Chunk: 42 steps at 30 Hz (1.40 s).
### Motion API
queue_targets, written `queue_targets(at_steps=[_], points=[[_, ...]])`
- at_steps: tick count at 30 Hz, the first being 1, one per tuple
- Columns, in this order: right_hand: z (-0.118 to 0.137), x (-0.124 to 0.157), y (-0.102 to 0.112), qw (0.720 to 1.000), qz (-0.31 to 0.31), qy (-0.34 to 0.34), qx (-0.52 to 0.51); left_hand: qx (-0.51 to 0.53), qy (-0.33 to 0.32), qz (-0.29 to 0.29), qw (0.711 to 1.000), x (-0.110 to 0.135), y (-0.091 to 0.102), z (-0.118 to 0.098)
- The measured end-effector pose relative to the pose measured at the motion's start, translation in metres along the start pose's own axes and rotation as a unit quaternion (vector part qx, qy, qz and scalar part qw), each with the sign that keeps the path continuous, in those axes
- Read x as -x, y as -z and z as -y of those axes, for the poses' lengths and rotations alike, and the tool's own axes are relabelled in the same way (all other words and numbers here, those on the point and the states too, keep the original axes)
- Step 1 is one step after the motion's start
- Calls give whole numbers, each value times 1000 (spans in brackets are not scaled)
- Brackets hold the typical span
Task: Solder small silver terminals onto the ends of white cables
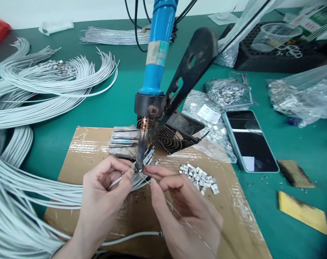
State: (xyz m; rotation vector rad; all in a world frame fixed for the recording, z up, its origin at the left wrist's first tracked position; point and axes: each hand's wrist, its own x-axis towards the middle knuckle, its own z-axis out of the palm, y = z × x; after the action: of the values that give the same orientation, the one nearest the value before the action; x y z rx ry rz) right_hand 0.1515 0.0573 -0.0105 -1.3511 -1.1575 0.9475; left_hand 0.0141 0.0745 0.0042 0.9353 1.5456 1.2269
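A blue-handled soldering iron (155,72) points downward in a black bracket (192,61), its dark tip (140,154) between my hands. My left hand (105,194) is closed in a pinch around a white cable (115,182), the cable's end close beside the iron's tip. My right hand (187,212) is closed on a thin solder wire (190,226), which runs across the palm up to the tip. A small metal piece seems to be at the tip, too small to make out. Behind the fingertips lies a bundle of white cables (141,181).
Cardboard (82,151) covers the green table (125,108). Loose metal pieces (198,177) lie right of my hands. Behind them are a black fan (171,136), bags of metal pieces (228,91) and a phone (251,140). Bundled white cables (44,111) fill the left side.
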Motion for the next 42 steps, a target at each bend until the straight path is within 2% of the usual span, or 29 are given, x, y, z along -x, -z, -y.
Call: queue_targets(at_steps=[10, 15, 24, 42], points=[[-6, -2, 3, 999, 11, 28, 15, -8, 0, 2, 1000, 0, -2, -3], [-2, -1, 1, 1000, 5, 7, 0, -3, 6, 24, 1000, 0, 1, -1], [-4, -1, 1, 999, 12, 35, -1, 1, -7, 6, 1000, 1, 0, -2], [-5, -1, -1, 1000, -3, 24, -14, -21, -11, 3, 1000, 1, 2, -1]])
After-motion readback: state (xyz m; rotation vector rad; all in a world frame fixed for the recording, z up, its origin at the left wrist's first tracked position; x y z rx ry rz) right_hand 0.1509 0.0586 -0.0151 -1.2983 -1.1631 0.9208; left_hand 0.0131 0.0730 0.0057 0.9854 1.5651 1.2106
